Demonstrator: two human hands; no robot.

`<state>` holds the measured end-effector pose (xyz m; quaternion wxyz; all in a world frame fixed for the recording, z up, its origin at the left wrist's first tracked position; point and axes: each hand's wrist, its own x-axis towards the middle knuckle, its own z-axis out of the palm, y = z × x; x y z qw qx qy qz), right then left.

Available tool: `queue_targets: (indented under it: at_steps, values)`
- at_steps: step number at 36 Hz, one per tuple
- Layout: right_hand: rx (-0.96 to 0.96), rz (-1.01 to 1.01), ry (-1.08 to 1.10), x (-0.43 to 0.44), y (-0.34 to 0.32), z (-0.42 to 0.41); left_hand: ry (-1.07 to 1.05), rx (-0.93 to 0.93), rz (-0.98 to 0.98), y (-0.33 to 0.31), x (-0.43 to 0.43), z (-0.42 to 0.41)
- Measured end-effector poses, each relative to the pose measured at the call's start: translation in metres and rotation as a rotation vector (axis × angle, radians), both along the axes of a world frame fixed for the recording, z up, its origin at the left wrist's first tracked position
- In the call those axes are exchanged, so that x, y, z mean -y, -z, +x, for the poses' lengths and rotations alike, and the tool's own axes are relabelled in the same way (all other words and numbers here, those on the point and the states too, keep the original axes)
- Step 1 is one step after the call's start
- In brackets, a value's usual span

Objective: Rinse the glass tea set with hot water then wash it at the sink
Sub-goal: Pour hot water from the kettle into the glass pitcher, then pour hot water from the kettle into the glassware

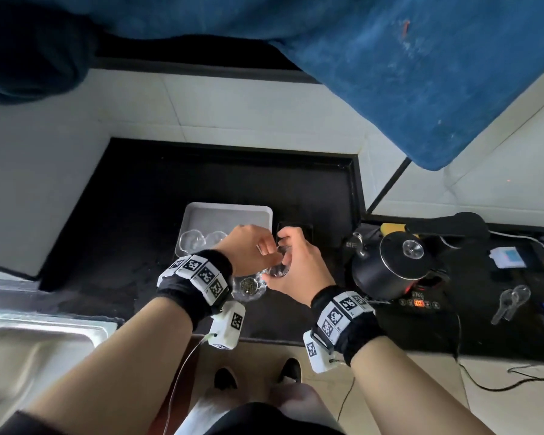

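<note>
At the centre of the frame both hands meet over the black countertop (132, 189). The right hand (296, 265) has its fingers curled round a small glass cup (278, 270), tipped on its side and lifted off the surface, probably so that rinse water can run round the inside and drain out. The left hand (248, 251) comes in from the left with bent fingers against the glass. It looks like a steadying pinch at the rim, but I cannot tell whether it really grips anything. Just below the hands, a glass vessel holding dark tea leaves (248, 285) sits on the counter. It lies close under the cup and seems placed to catch what spills. Above and left of the hands, a white tray (230, 207) holds two more glass cups (192, 241), likely waiting for their rinse or parked after it. To the right, a black kettle (387, 268) stands on its heating base (418, 304), which has a lit red display, so hot water is in easy reach of the right hand. The steel sink (38, 343) lies at lower left, and by my reading the washing stage has not yet begun.
</note>
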<state>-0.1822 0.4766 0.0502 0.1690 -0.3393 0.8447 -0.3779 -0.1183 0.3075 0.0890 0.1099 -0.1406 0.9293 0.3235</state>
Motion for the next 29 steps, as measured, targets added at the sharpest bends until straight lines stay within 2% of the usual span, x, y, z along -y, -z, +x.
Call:
queue_targets:
  at_steps: [8, 15, 21, 24, 29]
  values:
    - [-0.006, 0.047, -0.046, 0.011, -0.009, 0.013, -0.072, 0.110, -0.008, 0.005, 0.007, 0.016]
    - [0.017, 0.102, -0.080, 0.030, -0.020, 0.043, -0.091, 0.127, -0.001, -0.007, 0.024, 0.050]
    - [-0.046, 0.033, -0.190, 0.050, -0.029, 0.078, -0.134, 0.082, 0.096, -0.005, 0.063, 0.097]
    - [-0.114, -0.102, -0.098, 0.063, -0.028, 0.094, -0.190, 0.065, 0.090, -0.012, 0.080, 0.117]
    - [-0.323, -0.337, 0.226, 0.090, -0.016, 0.112, -0.261, 0.045, 0.066, -0.020, 0.101, 0.150]
